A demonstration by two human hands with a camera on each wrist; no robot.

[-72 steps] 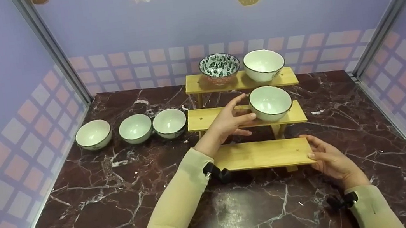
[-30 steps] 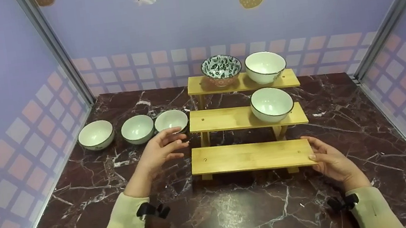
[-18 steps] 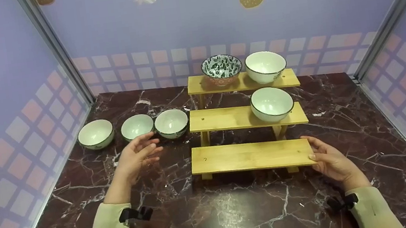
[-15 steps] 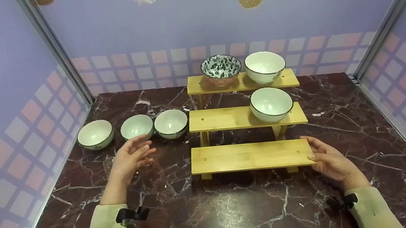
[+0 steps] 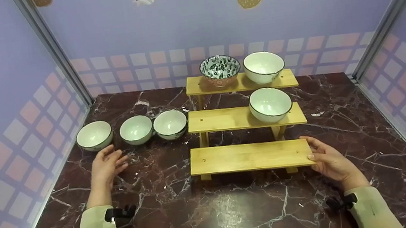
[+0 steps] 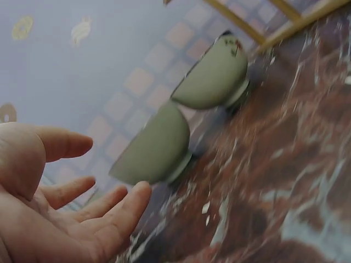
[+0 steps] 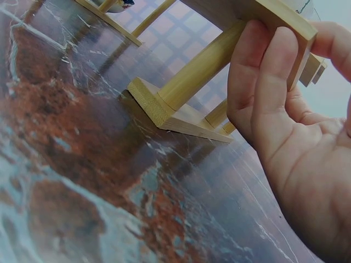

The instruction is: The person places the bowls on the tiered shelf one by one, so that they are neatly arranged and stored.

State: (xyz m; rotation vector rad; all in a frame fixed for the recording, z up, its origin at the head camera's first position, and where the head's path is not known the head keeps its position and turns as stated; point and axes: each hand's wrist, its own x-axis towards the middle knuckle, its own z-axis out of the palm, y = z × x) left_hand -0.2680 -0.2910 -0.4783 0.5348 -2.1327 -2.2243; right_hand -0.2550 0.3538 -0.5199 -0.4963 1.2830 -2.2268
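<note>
My left hand (image 5: 106, 166) is just in front of the leftmost white bowl (image 5: 94, 136), its fingers loosely bent and nothing in them. In the left wrist view, the fingers are spread, and two bowls sit beyond them. To the right of that bowl, a pale green bowl (image 5: 136, 130) and another white bowl (image 5: 170, 125) stand side by side. My right hand (image 5: 330, 160) grips the right end of the lowest step of a three-tier wooden stand (image 5: 250, 157). In the right wrist view, fingers curl under the board (image 7: 285, 22) and the thumb is above.
A pale green bowl (image 5: 271, 105) stands on the middle step's right. On the top step are a floral-patterned bowl (image 5: 220, 70) and a white bowl (image 5: 264, 67). Patterned panels (image 5: 160, 25) enclose the dark marble table (image 5: 154, 222) at the back and sides.
My left hand has moved away from the bowl on the middle step, leftward past the two right-hand table bowls to the leftmost one. My right hand has stayed on the stand.
</note>
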